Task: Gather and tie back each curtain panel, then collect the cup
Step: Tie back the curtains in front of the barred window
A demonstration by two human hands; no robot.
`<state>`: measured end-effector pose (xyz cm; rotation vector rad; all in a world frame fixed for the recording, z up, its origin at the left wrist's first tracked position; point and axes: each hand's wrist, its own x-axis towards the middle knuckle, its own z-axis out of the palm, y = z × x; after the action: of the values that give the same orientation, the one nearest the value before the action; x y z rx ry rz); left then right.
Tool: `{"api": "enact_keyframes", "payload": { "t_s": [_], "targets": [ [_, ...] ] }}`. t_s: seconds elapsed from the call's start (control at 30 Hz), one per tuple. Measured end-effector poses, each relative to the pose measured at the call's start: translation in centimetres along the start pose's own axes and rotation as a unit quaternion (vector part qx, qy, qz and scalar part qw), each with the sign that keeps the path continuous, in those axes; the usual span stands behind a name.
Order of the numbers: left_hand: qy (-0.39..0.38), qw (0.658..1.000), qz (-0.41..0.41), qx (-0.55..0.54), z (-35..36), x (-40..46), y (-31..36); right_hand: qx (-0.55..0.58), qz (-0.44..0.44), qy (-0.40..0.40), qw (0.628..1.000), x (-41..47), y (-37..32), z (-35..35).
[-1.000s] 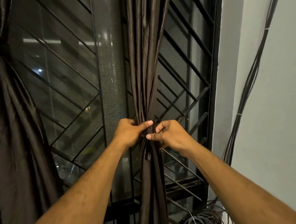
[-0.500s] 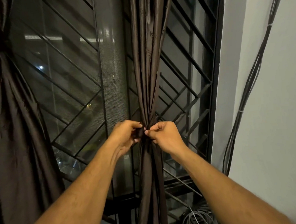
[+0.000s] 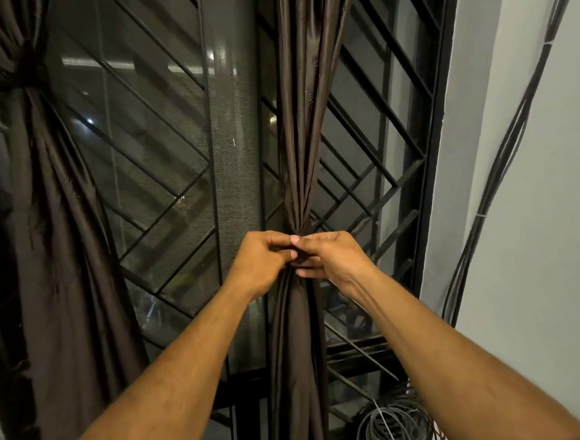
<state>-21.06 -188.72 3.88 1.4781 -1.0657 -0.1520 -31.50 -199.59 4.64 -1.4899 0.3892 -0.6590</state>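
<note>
- While both arms are reaching forward, the left hand (image 3: pixel 260 261) and the right hand (image 3: pixel 332 258) are meeting at the middle of the gathered curtain panel (image 3: pixel 296 133), with their fingertips touching each other in front of the cloth.
- Both hands are curling their fingers and pinching the dark fabric at the narrow waist of the bundle; what exactly the fingertips are holding there, a tie or only a fold, is too small to tell.
- This panel is hanging upright, so its long axis is running from top to bottom; the folds are coming together at the hands and are spreading a little again below them.
- On the far left, a second curtain panel (image 3: pixel 50 202) is hanging well apart from the hands, and it is already being pinched in by a knot (image 3: pixel 27 71) high up.
- Behind both panels, the window grille (image 3: pixel 162 180) with its diagonal bars is standing close to the cloth.
- To the right, the dark window frame (image 3: pixel 432 210) and the grey wall (image 3: pixel 534 202) are closing the room on that side, and a bundle of cables (image 3: pixel 504 156) is running up the wall.
- Down at the right, coiled cables (image 3: pixel 395 425) are lying near the bottom of the panel.
- Between the two panels, open window is leaving free room on the left of the hands.
</note>
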Motion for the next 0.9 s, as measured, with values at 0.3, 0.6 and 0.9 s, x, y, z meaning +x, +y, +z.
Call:
{"api": "enact_keyframes", "payload": {
  "t_s": [0.3, 0.6, 0.9],
  "targets": [
    [0.042, 0.997, -0.056, 0.015, 0.5, 0.6, -0.3, -0.137, -0.044, 0.01, 0.99, -0.5, -0.8, -0.7],
    [0.045, 0.99, -0.131, -0.036, 2.0, 0.7, 0.8, -0.224, -0.186, 0.098, 0.952, -2.2, 2.3, -0.8],
    [0.135, 0.967, -0.194, -0.094, 4.6, 0.5, 2.2, -0.299, -0.186, 0.059, 0.934, -1.6, 2.7, -1.7]
  ]
}}
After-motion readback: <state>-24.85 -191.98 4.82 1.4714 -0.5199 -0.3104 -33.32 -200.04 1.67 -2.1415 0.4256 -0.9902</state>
